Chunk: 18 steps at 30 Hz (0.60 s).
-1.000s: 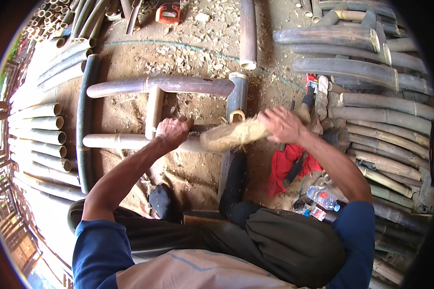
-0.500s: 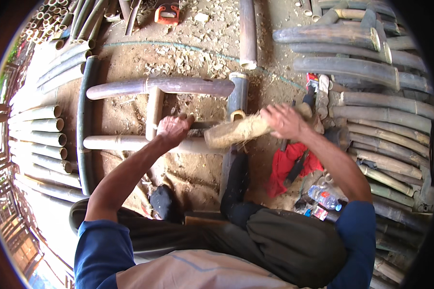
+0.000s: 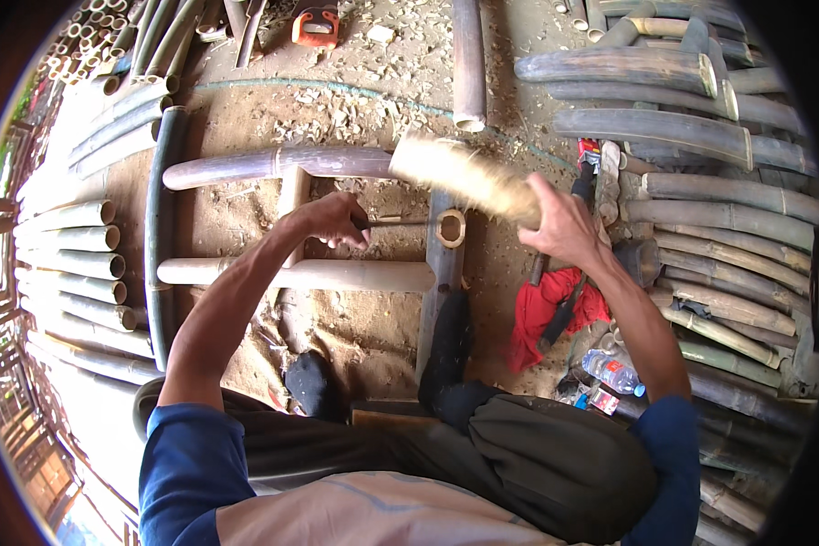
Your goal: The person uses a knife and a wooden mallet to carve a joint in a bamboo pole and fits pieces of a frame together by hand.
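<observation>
Bamboo work on the ground, viewed from the head. The pale, fibrous billet (image 3: 464,177), slightly blurred, has swung up and away from the position it held half a second ago; its free end now overlies the right end of the dark upper pole (image 3: 337,162). The swing uncovers the pale-rimmed hole (image 3: 462,229) in the dark upright pole (image 3: 443,268) and the thin tool (image 3: 399,222) aimed at it. This suggests a pause between blows, with the hole open to inspection.

The left hand (image 3: 338,220), shifted slightly upward, is closed around the tool's handle. The shaft runs rightward to the near edge of the hole; whether the tip touches the rim cannot be told. The right hand (image 3: 560,218) is clamped on the billet's lower right end, the remainder extending up and leftward. The two hands are well apart, with the hole between them. The pale lower pole (image 3: 337,275) lies below the tool, and a red cloth (image 3: 537,317) lies below the right hand.
</observation>
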Available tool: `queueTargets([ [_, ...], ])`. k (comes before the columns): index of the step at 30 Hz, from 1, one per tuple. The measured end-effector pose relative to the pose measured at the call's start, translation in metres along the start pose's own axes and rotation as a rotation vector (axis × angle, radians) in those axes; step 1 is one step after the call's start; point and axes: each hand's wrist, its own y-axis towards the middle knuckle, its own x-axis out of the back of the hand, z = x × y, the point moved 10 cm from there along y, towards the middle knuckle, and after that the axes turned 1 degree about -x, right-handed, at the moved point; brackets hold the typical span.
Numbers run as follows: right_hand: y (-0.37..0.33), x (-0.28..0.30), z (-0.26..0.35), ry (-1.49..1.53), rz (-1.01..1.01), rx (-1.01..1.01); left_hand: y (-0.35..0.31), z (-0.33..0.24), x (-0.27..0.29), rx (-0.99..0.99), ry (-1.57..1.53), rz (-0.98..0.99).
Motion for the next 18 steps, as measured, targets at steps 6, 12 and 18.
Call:
queueTargets([
  [6,-0.028,0.025,-0.027,0.478,-0.354,-0.162,-0.008,-0.027,0.032,-0.32,0.239,-0.337],
  [12,-0.051,-0.009,-0.036,0.417,-0.271,-0.294,0.001,-0.026,0.039,-0.226,0.502,-0.416],
  [18,-0.058,-0.028,0.019,0.227,-0.192,-0.098,0.0,-0.02,0.037,-0.197,0.567,-0.49],
])
